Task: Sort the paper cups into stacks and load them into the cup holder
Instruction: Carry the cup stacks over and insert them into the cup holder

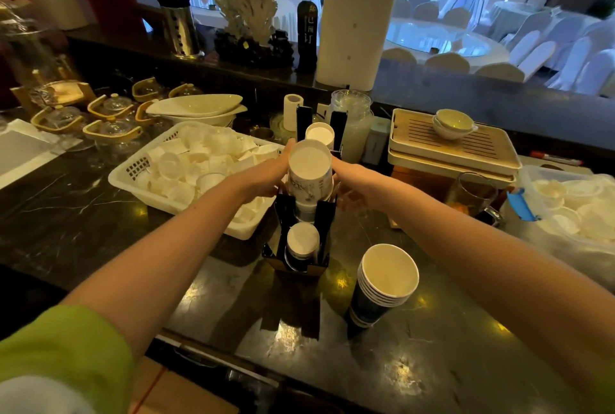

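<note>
A black cup holder (321,217) with upright slats stands on the dark marble counter. Both my hands grip a stack of upside-down white printed paper cups (310,177) in its middle slot: my left hand (266,177) on the left side, my right hand (349,187) on the right. Another upside-down stack (302,242) with dark sides sits in the near slot, and a white stack (320,134) shows in the far slot. A stack of dark blue cups (382,284) stands mouth up on the counter to the right of the holder.
A white plastic basket (133,177) full of small white cups lies left of the holder. A wooden tea tray (452,147) with a bowl, a glass mug (472,195) and a bag of white lids (579,210) are on the right. Glass teapots stand at far left.
</note>
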`<move>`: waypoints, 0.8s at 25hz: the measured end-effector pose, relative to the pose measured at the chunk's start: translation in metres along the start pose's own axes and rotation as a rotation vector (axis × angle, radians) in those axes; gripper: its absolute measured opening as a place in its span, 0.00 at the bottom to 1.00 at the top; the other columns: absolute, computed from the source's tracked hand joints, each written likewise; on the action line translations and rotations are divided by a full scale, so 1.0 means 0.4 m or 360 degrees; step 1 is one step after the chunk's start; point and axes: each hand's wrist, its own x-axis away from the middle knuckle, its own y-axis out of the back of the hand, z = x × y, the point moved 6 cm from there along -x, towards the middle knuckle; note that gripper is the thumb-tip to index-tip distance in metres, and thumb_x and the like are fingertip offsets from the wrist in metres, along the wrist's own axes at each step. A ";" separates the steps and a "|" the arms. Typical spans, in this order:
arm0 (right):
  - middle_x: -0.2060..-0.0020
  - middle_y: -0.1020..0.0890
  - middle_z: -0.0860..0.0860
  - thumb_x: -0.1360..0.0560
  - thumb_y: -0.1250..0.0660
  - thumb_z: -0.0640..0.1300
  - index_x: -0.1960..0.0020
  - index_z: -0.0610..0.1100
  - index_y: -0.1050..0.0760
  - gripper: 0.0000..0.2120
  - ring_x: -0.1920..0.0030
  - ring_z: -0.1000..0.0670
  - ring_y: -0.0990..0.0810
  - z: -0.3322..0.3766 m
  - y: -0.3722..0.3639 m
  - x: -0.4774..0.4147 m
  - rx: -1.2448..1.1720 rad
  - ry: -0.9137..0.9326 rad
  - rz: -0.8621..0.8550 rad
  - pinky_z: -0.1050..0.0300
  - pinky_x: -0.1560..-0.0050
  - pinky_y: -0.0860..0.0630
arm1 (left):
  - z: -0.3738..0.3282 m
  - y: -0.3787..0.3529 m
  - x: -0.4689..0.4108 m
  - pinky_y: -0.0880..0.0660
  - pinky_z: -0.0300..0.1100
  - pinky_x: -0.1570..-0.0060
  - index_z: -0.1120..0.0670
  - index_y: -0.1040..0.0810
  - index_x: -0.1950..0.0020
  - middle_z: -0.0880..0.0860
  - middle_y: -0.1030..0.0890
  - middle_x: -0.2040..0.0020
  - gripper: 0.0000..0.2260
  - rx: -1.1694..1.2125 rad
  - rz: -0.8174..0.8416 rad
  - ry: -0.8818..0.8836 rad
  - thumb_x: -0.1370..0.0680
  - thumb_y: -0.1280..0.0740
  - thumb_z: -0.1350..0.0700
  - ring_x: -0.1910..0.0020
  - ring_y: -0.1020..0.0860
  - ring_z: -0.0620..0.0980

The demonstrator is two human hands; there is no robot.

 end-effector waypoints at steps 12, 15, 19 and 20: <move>0.33 0.25 0.46 0.20 0.35 0.44 0.28 0.42 0.31 0.21 0.32 0.51 0.28 0.025 -0.007 0.073 0.0723 0.1568 -0.0513 0.53 0.33 0.28 | -0.002 -0.032 0.120 0.29 0.41 0.35 0.54 0.29 0.29 0.48 0.26 0.33 0.20 -0.0372 -0.0875 -0.1322 0.20 0.34 0.56 0.33 0.27 0.43; 0.31 0.26 0.46 0.22 0.33 0.40 0.27 0.42 0.33 0.25 0.30 0.50 0.30 0.016 -0.012 0.055 0.0698 0.1582 -0.0641 0.49 0.32 0.28 | 0.012 -0.034 0.095 0.32 0.39 0.32 0.57 0.29 0.29 0.53 0.25 0.32 0.21 -0.0507 -0.0958 -0.1298 0.21 0.33 0.59 0.32 0.28 0.49; 0.30 0.27 0.45 0.22 0.33 0.39 0.26 0.41 0.34 0.26 0.29 0.49 0.31 0.011 -0.010 0.052 0.0685 0.1529 -0.0684 0.47 0.32 0.28 | 0.007 -0.038 0.099 0.34 0.35 0.31 0.57 0.27 0.30 0.54 0.25 0.32 0.20 -0.0477 -0.0972 -0.1283 0.22 0.32 0.60 0.32 0.28 0.48; 0.29 0.28 0.45 0.22 0.32 0.39 0.26 0.41 0.35 0.26 0.29 0.49 0.31 0.012 -0.011 0.057 0.0669 0.1518 -0.0649 0.47 0.32 0.28 | 0.005 -0.035 0.103 0.33 0.37 0.31 0.57 0.27 0.31 0.54 0.25 0.32 0.20 -0.0466 -0.0959 -0.1282 0.22 0.31 0.59 0.32 0.28 0.48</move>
